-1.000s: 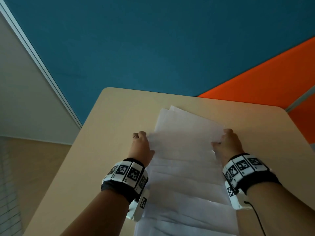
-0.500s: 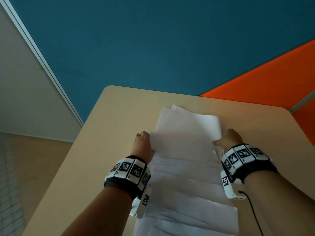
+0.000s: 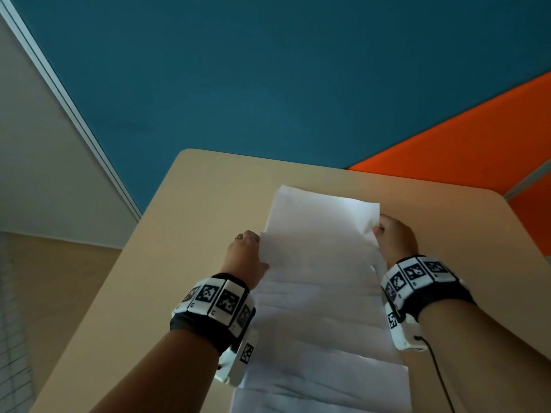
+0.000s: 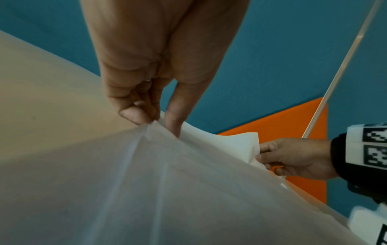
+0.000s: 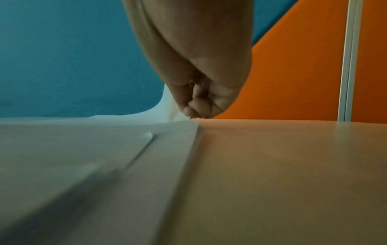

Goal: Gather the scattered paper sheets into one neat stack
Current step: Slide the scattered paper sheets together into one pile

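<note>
White paper sheets lie overlapped in a long strip down the middle of the beige table. My left hand pinches the left edge of the far sheets between thumb and fingers. My right hand grips the right edge of the same sheets, which curl up there. In the left wrist view the right hand pinches a lifted corner. The nearer sheets lie flat, staggered toward me.
The table's far edge meets a blue partition and an orange panel. Bare table shows on both sides of the paper. A floor lies beyond the table's left edge. A black cable hangs from my right wrist.
Both hands have shifted slightly farther along the sheets' edges. The far sheets, fanned at their top edge before, now sit squarer with one another.
</note>
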`<state>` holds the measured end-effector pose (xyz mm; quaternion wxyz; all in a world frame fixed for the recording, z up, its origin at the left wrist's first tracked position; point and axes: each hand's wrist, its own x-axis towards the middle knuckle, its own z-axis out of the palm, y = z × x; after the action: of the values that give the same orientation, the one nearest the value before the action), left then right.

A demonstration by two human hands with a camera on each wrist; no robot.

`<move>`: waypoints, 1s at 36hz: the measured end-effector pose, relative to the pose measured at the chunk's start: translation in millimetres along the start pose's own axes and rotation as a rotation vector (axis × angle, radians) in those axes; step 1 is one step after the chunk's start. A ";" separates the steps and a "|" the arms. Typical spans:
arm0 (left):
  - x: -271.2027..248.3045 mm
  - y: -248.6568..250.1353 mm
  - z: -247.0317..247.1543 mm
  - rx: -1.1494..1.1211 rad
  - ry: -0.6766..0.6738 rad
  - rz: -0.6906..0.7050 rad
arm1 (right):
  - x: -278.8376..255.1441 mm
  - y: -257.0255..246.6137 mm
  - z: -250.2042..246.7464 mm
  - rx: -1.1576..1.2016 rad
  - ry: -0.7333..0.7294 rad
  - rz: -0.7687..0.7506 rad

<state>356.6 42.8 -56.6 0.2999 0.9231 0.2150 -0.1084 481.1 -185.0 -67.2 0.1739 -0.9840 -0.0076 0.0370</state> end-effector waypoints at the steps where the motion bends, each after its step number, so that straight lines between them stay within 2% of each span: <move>1: 0.4 -0.5 -0.4 0.007 0.000 -0.003 | 0.4 -1.3 0.8 0.018 -0.008 0.006; 6: -0.5 -2.0 -5.8 0.026 0.009 -0.019 | -0.7 -6.6 0.8 0.067 -0.042 0.057; 9: -1.4 -1.8 -5.9 -0.022 -0.002 -0.028 | -5.3 -5.5 -4.7 0.015 -0.073 0.206; 14: -2.4 1.1 -4.1 -0.109 -0.032 -0.031 | -7.3 -14.2 -5.3 0.040 -0.148 0.095; 18: -4.7 2.0 -4.0 -0.090 -0.049 -0.026 | -12.5 -22.2 -3.2 0.119 -0.199 0.085; 20: -6.1 1.7 -3.2 -0.064 -0.050 -0.031 | -12.5 -21.5 -4.2 0.147 -0.191 0.128; 23: -10.5 -2.7 -3.4 -0.038 -0.037 -0.054 | -16.8 -12.1 -9.2 0.102 -0.162 0.298; 25: -16.4 -7.4 -5.1 -0.027 -0.053 -0.058 | -26.6 -1.5 -11.9 0.067 -0.194 0.374; 31: -39.4 -11.5 0.7 -0.082 -0.108 -0.071 | -76.5 -3.4 -2.1 -0.021 -0.275 0.260; 36: -52.3 -16.7 -2.7 -0.166 -0.070 -0.106 | -95.3 5.7 -11.1 0.078 -0.329 0.313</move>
<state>302.8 39.1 -45.8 0.3763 0.8781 0.2613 -0.1381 386.9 -196.7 -52.0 0.2005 -0.9465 0.1185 0.2235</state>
